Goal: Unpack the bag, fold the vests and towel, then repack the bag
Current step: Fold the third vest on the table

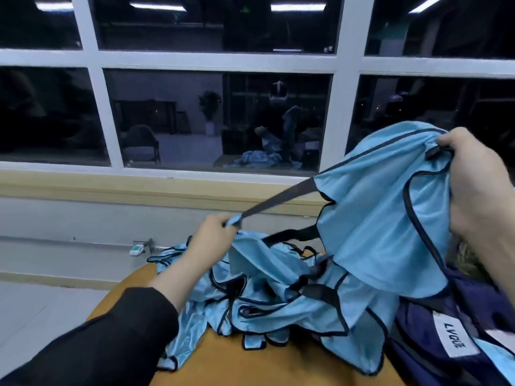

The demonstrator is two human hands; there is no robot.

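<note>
Head view: a person's two hands lift one light-blue vest above a round table by a window.
Left hand (216, 229): fingers curled tight, pinching the end of the vest's dark strap (278, 196) together with a fold of blue cloth; the strap runs taut up and to the right.
Right hand (473, 185): fingers curled over the gathered top edge of the raised vest (381, 218), gripping it at the upper right, higher than the left hand.
Raised vest: light blue with dark piping, hanging in folds from the right hand, its lower hem reaching down to the pile below.
Vest pile (250, 302): more light-blue vests with dark trim lie crumpled and unfolded on the table, under and between the two hands.
Bag (434, 338): dark navy, at the lower right on the table edge, just beside the pile and partly overlapped by it; a white label (452, 337) with dark letters shows on its side.
Towel: cannot tell which cloth, if any, is the towel.
Table (131, 291): ochre-coloured top with a rounded rim.
Sleeve (111, 335): black, covering the left forearm down to the wrist.
Window (217, 59): white-framed panes behind the table, dark, reflecting a room.
Small white object (137, 249): on the floor by the wall, beyond the table; too small to identify.
</note>
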